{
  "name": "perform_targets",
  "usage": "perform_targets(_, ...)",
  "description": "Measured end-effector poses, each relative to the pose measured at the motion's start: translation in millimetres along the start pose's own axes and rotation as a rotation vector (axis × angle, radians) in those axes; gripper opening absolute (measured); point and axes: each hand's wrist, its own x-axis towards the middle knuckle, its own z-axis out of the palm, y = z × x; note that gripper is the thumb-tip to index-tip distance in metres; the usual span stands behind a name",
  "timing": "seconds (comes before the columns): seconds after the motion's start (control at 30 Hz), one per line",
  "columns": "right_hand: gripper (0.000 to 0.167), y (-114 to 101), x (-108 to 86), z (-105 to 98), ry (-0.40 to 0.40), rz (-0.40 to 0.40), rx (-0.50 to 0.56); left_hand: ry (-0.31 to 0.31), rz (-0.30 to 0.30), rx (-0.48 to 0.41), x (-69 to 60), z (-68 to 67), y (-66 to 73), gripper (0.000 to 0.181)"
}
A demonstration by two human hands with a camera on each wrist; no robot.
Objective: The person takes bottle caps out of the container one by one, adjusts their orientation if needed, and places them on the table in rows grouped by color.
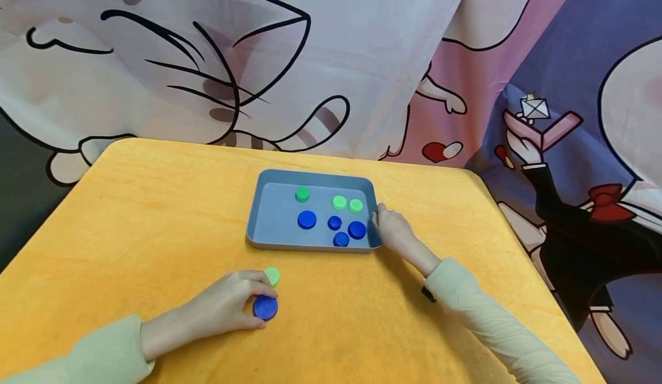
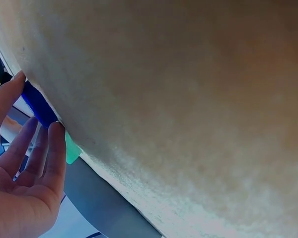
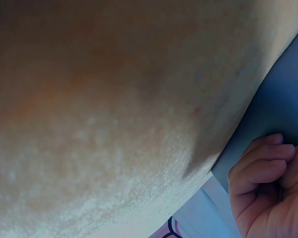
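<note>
My left hand point(image 1: 233, 303) pinches a round blue cap point(image 1: 265, 308) between thumb and fingers, low at the yellow table's surface. In the left wrist view this blue cap point(image 2: 39, 105) shows edge-on between the thumb and fingertips. Just beyond it lies a light green cap point(image 1: 272, 276), partly covered by the fingers. My right hand point(image 1: 394, 231) holds the right edge of a grey-blue tray point(image 1: 310, 250). Curled fingers point(image 3: 260, 171) lie against the tray's side in the right wrist view; the thumb's grip is partly hidden.
Inside the tray sit several blue caps point(image 1: 307, 219), a darker green cap point(image 1: 302, 194) and two light green caps point(image 1: 339, 203). The yellow table point(image 1: 155, 217) has rounded far corners. Behind it hangs a cartoon-printed cloth point(image 1: 383, 56).
</note>
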Motion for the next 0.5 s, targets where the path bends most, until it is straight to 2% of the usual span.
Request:
perform_targets(0.23,0.021,-1,-0.1,-1,0.004,0.002,0.004,0.013,-0.010,0.001,1.8,-6.9,3.5,0.031)
perform_targets(0.37,0.021,-1,0.0,-1,0.002,-0.002,0.005,0.022,-0.048,-0.035,5.7,-15.2,6.7,0.027)
perform_targets(0.5,0.022,-1,-0.3,-1,-0.003,0.006,0.010,0.032,-0.046,-0.069,13.0,-21.8,7.2,0.025)
